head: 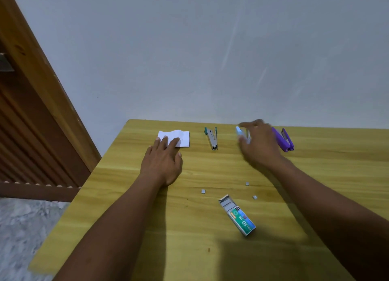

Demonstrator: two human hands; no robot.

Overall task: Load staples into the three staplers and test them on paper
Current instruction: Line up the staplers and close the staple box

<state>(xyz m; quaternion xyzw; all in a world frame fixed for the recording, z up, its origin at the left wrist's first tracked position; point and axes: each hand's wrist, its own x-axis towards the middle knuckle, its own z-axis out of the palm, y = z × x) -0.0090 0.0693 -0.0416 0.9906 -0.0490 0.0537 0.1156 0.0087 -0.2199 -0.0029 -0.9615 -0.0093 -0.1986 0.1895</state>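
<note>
Reaching for the blue stapler (240, 133), just right of the green stapler (211, 138).
My right hand (260, 146) is blurred, grip unclear; left hand (163, 158) lies flat, fingers apart, on paper (181, 136). Next: grasp it.

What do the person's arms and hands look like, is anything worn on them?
Both forearms are bare up to the picture's edge: no sleeves show. The left hand and the right hand wear no gloves, and no watch, bracelet or ring can be seen. The right hand is motion-blurred.

Along the far edge of the tabletop (126, 196) the paper (181, 136), green stapler (211, 138) and purple stapler (284, 139) lie with open gaps between them. Nearer, three loose staple bits (203, 191) and the open staple box (237, 215) clutter the middle; the near left lies bare.
</note>
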